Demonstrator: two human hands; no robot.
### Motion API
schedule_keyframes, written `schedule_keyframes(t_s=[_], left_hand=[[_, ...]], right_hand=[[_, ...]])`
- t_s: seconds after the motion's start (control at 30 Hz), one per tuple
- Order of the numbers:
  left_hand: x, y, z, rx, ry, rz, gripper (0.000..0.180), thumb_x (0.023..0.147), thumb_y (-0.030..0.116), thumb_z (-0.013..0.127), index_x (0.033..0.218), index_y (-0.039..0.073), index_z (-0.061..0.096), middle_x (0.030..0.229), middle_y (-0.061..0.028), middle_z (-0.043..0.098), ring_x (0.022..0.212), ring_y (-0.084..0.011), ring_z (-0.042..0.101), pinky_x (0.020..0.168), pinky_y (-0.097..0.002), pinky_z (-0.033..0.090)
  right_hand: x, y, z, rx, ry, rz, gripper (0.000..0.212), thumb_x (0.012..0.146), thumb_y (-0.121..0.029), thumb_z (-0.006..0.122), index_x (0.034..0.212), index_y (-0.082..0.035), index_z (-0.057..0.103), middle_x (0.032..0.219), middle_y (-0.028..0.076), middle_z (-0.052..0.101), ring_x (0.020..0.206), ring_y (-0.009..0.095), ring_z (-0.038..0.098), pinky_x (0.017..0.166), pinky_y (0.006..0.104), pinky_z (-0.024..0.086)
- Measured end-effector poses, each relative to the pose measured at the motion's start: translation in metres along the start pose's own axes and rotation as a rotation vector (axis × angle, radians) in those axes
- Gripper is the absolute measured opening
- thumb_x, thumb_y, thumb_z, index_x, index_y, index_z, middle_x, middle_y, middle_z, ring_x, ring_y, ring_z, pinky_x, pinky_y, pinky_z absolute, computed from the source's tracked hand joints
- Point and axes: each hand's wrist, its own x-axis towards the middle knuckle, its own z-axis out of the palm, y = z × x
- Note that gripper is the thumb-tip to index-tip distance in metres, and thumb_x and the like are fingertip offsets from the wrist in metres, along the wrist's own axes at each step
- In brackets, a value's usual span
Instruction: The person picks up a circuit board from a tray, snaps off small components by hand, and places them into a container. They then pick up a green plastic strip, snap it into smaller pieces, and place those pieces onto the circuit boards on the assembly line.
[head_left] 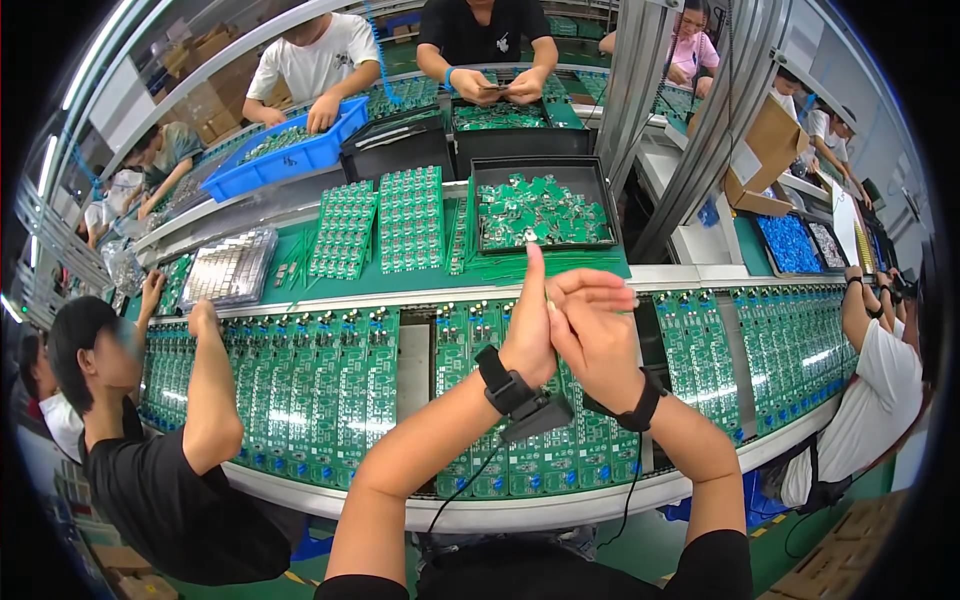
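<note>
Boards (540,465), long and green, lie side by side along the metal-edged line (540,512) in the head view. Above them the left hand (530,335) and right hand (605,350) touch each other, some fingers stretched out straight; whether they grip something between them, I cannot tell. Just beyond sits a black tray (588,173) of small green pieces (545,210), with green panels (411,220) to its left.
</note>
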Motion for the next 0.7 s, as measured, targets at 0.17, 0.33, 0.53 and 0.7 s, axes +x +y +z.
schedule_keyframes(t_s=[0.17, 0.33, 0.53, 0.7], left_hand=[[-0.029, -0.003, 0.006, -0.232, -0.137, -0.179, 0.088, 0.084, 0.065, 0.004, 0.087, -0.004, 0.059, 0.081, -0.0186, 0.062, 0.095, -0.0328, 0.055, 0.092, -0.0419, 0.038], [-0.049, -0.009, 0.007, -0.223, -0.379, -0.088, 0.089, 0.084, 0.064, 0.001, 0.075, -0.003, 0.059, 0.072, -0.0179, 0.061, 0.091, -0.0331, 0.056, 0.089, -0.0399, 0.039], [-0.065, -0.008, 0.017, -0.192, -0.391, -0.064, 0.087, 0.085, 0.063, 0.001, 0.068, -0.001, 0.057, 0.066, -0.0161, 0.060, 0.086, -0.0312, 0.056, 0.088, -0.0386, 0.038], [-0.059, -0.004, 0.017, -0.237, -0.335, -0.051, 0.076, 0.087, 0.061, 0.008, 0.061, 0.004, 0.051, 0.060, -0.0111, 0.055, 0.077, -0.0271, 0.054, 0.086, -0.0368, 0.039]], right_hand=[[-0.014, -0.027, -0.010, -0.011, 0.057, -0.133, 0.011, 0.081, -0.009, 0.056, 0.076, 0.001, 0.056, 0.064, 0.011, 0.054, 0.053, 0.022, 0.053, 0.049, 0.0326, 0.041], [-0.030, -0.043, -0.021, 0.091, -0.002, -0.185, 0.009, 0.077, -0.007, 0.060, 0.074, 0.000, 0.056, 0.065, 0.009, 0.053, 0.057, 0.022, 0.053, 0.047, 0.0324, 0.039], [-0.036, -0.046, -0.029, 0.211, -0.078, -0.243, 0.008, 0.075, -0.007, 0.062, 0.073, -0.001, 0.056, 0.066, 0.009, 0.053, 0.059, 0.022, 0.054, 0.048, 0.0324, 0.040], [-0.028, -0.042, -0.025, 0.191, -0.167, -0.269, 0.007, 0.078, -0.008, 0.057, 0.076, -0.001, 0.057, 0.075, 0.011, 0.055, 0.068, 0.022, 0.055, 0.055, 0.0300, 0.042]])
